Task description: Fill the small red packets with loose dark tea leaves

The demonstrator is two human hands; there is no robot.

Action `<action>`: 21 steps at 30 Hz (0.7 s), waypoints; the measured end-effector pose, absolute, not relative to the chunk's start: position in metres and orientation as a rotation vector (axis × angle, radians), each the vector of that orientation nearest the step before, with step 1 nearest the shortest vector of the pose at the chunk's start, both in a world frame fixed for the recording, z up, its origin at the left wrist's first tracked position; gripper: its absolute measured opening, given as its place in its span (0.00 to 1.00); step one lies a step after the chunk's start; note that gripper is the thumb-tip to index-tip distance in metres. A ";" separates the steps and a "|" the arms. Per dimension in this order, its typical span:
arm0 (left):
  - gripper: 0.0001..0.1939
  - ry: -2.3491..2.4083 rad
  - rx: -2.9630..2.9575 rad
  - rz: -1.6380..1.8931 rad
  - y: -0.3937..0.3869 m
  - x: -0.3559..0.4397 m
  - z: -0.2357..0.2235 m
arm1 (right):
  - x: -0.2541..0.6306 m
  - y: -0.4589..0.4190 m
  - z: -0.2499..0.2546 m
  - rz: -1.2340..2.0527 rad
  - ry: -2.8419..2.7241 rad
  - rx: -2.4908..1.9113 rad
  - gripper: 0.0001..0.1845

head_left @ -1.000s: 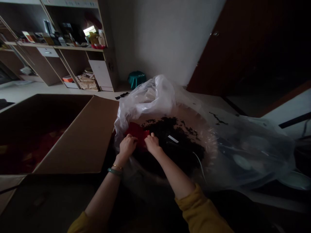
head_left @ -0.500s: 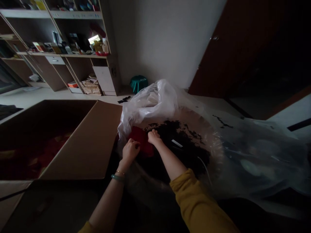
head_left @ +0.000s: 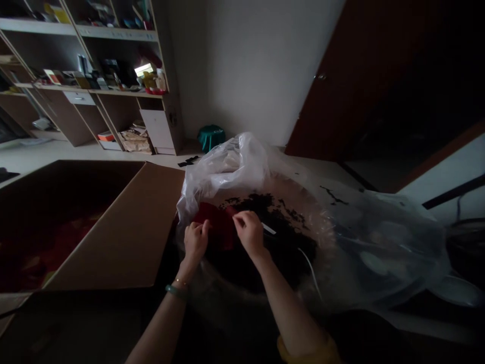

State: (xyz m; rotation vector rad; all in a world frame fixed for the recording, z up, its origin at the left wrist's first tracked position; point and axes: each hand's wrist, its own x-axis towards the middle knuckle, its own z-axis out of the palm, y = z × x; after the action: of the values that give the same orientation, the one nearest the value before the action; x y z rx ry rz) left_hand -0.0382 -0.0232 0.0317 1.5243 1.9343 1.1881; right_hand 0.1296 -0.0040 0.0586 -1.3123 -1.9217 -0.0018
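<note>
A piece of red cloth or red film (head_left: pixel 215 226) lies in the mouth of a large clear plastic bag (head_left: pixel 379 242). My left hand (head_left: pixel 196 242) holds its lower left edge. My right hand (head_left: pixel 249 233) pinches its upper right corner between the fingertips. Beneath and beside the red piece lies a mass of dark loose material (head_left: pixel 284 247), possibly tea leaves. A thin white strip (head_left: pixel 269 228) and a pale cord (head_left: pixel 310 268) show on that mass. A green bangle (head_left: pixel 176 289) circles my left wrist.
An open cardboard box (head_left: pixel 113 227) with red contents stands to the left of the bag. Wooden shelving (head_left: pixel 94 91) with assorted items, a teal bag (head_left: pixel 211 138) and a dark door (head_left: pixel 341 86) stand beyond, against the walls.
My right hand has moved from the top of the red piece down and to the right, its fingers now pinching. My left hand has shifted slightly left. The view has tilted slightly.
</note>
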 end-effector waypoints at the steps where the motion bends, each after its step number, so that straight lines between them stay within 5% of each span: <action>1: 0.24 1.761 1.389 1.267 -0.026 -0.032 0.035 | 0.132 -0.019 0.055 -0.061 -1.900 -1.144 0.09; 7: 0.23 1.157 1.014 1.211 -0.040 0.000 0.047 | 0.144 -0.072 0.038 -0.018 -2.035 -0.803 0.06; 13: 0.24 1.099 1.173 1.134 -0.043 0.016 0.043 | 0.172 -0.044 0.054 -0.027 -1.849 -1.164 0.29; 21: 0.22 1.173 1.263 1.150 -0.047 0.033 0.041 | 0.176 -0.039 0.048 -0.085 -1.793 -1.185 0.17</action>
State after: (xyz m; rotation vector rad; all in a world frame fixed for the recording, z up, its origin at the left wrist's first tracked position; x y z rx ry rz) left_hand 0.0329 -0.0467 0.0408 1.2634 1.1730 1.1501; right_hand 0.1765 -0.0394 0.0482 -1.1850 -1.7933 -0.0852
